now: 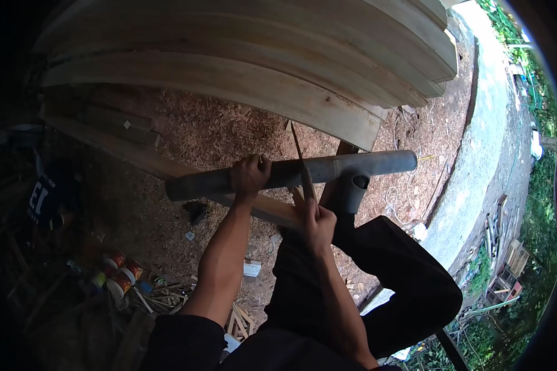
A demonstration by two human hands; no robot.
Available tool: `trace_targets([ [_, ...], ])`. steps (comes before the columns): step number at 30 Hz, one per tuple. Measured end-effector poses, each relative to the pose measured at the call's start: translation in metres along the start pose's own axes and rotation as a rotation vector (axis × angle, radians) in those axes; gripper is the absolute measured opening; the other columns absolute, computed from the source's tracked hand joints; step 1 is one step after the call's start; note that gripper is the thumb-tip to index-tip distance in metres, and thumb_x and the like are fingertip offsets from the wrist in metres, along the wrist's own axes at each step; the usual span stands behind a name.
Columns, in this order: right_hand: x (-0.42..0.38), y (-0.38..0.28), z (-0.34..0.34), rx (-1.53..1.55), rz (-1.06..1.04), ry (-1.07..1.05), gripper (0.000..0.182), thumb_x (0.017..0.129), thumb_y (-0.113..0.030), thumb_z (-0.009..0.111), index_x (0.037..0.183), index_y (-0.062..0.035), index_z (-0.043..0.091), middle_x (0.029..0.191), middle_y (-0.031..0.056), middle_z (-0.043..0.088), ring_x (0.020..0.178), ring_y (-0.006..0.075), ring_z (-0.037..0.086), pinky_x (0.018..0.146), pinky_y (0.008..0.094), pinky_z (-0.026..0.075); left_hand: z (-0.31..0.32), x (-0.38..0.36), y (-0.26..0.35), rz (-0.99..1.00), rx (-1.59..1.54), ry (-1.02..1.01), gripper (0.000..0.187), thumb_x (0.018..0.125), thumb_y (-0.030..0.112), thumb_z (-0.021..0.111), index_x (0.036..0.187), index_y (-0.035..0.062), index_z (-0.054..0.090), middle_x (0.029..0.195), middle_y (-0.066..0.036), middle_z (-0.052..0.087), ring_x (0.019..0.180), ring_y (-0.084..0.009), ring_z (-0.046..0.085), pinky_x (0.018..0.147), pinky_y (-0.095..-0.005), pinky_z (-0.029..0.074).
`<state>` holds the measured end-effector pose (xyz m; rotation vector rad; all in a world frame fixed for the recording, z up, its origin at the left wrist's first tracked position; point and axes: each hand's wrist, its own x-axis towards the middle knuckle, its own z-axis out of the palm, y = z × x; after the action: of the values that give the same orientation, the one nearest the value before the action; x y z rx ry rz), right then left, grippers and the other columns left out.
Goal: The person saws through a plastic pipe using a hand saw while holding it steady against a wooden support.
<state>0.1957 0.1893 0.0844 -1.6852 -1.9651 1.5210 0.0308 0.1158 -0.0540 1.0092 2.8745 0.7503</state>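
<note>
Head view: hands (pixel 249 175) grip pipe (pixel 283 174) (left) and saw (pixel 307 181) (right), stacked boards (pixel 229 74) beyond, shavings (pixel 210 127) below.

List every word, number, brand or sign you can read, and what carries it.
Dark shirt, far left: large tilted white characters, perhaps "13", not certain; smaller lettering too blurred to read.
Red containers: any markings too small to read.
Pipe, bladed tool: no legible text.

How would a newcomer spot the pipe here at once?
Start at the large stack of pale boards filling the top of the view. Just below its front edge, the left hand grips a long dark-gray pipe lying crosswise. Unlike the flat boards, it is round, with a stubby open-mouthed tee branch toward the picture's right.
</note>
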Motion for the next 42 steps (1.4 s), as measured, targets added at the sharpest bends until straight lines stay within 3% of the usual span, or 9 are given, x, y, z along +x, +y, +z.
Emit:
trace_targets([
  [10, -0.09, -0.016, -0.074, -0.103, 0.23, -0.134, 0.058, 0.095, -0.044, 0.05, 0.061, 0.0018, 0.056, 0.051, -0.0007, 0.046, 0.051, 0.0054, 0.04, 0.046, 0.0291, 0.03, -0.003, 0.008, 0.002, -0.03, -0.031, -0.008, 0.024, 0.08, 0.023, 0.059, 0.062, 0.0069, 0.06, 0.063, -0.016, 0.062, 0.055, -0.0345, 0.062, 0.051, -0.0427, 0.05],
  [16, 0.064, -0.014, 0.032, -0.197, 0.091, -0.066, 0.062, 0.094, -0.046, 0.05, 0.067, 0.0095, 0.055, 0.053, 0.0026, 0.049, 0.052, 0.0096, 0.046, 0.048, 0.0323, 0.038, -0.004, 0.008, -0.001, -0.01, -0.029, 0.005, 0.026, 0.082, 0.024, 0.058, 0.063, 0.0061, 0.059, 0.063, -0.016, 0.062, 0.057, -0.034, 0.063, 0.052, -0.0431, 0.05],
  [19, 0.02, -0.019, -0.011, -0.103, 0.139, -0.124, 0.056, 0.094, -0.04, 0.051, 0.073, 0.011, 0.057, 0.049, 0.0132, 0.046, 0.053, 0.0118, 0.043, 0.05, 0.0397, 0.04, -0.009, 0.011, 0.005, -0.034, -0.058, -0.014, 0.027, 0.082, 0.025, 0.057, 0.063, 0.0062, 0.059, 0.063, -0.016, 0.062, 0.057, -0.034, 0.062, 0.053, -0.043, 0.051],
  [23, -0.09, -0.044, -0.081, -0.186, 0.208, -0.181, 0.056, 0.093, -0.04, 0.054, 0.068, 0.0092, 0.06, 0.046, 0.0061, 0.041, 0.047, 0.0086, 0.04, 0.044, 0.0358, 0.034, -0.003, 0.015, 0.001, -0.063, -0.037, -0.07, 0.027, 0.082, 0.025, 0.057, 0.063, 0.0061, 0.059, 0.063, -0.016, 0.062, 0.057, -0.0343, 0.062, 0.053, -0.0433, 0.051],
  [27, -0.053, -0.006, -0.058, -0.115, 0.296, -0.156, 0.057, 0.092, -0.044, 0.054, 0.068, 0.0067, 0.062, 0.052, -0.0001, 0.047, 0.053, 0.0061, 0.043, 0.046, 0.0306, 0.032, 0.003, 0.007, 0.003, -0.076, 0.016, -0.056, 0.028, 0.083, 0.025, 0.057, 0.062, 0.0059, 0.06, 0.063, -0.016, 0.062, 0.057, -0.0345, 0.062, 0.054, -0.0438, 0.051],
  [31, 0.016, -0.01, 0.013, -0.06, 0.069, -0.027, 0.056, 0.092, -0.044, 0.053, 0.071, 0.0084, 0.058, 0.055, 0.002, 0.048, 0.055, 0.0075, 0.043, 0.05, 0.0311, 0.037, 0.0, 0.013, 0.001, -0.089, -0.048, -0.017, 0.028, 0.082, 0.025, 0.057, 0.062, 0.0055, 0.06, 0.063, -0.016, 0.062, 0.058, -0.0352, 0.063, 0.054, -0.0438, 0.051],
  [32, 0.02, -0.009, 0.004, -0.061, 0.158, -0.064, 0.056, 0.091, -0.041, 0.054, 0.078, 0.0125, 0.061, 0.051, 0.018, 0.05, 0.052, 0.0164, 0.055, 0.053, 0.0409, 0.044, -0.004, 0.009, 0.001, -0.088, -0.047, -0.029, 0.028, 0.082, 0.025, 0.057, 0.062, 0.0055, 0.06, 0.063, -0.016, 0.062, 0.058, -0.0352, 0.063, 0.054, -0.0438, 0.051],
  [39, -0.08, -0.023, -0.065, -0.107, 0.31, -0.141, 0.055, 0.092, -0.041, 0.055, 0.073, 0.0095, 0.063, 0.052, 0.0056, 0.05, 0.052, 0.0089, 0.045, 0.046, 0.0337, 0.036, -0.004, 0.013, 0.005, -0.138, 0.017, -0.081, 0.027, 0.081, 0.026, 0.058, 0.062, 0.0056, 0.061, 0.064, -0.018, 0.063, 0.058, -0.036, 0.064, 0.054, -0.0443, 0.052],
  [42, -0.036, -0.009, -0.032, -0.028, 0.224, -0.09, 0.056, 0.092, -0.04, 0.055, 0.069, 0.0105, 0.059, 0.05, 0.0044, 0.047, 0.052, 0.0083, 0.043, 0.046, 0.0336, 0.035, -0.003, 0.014, 0.001, -0.136, -0.014, -0.051, 0.028, 0.081, 0.026, 0.058, 0.061, 0.0061, 0.061, 0.063, -0.018, 0.063, 0.058, -0.0361, 0.064, 0.054, -0.0444, 0.052],
])
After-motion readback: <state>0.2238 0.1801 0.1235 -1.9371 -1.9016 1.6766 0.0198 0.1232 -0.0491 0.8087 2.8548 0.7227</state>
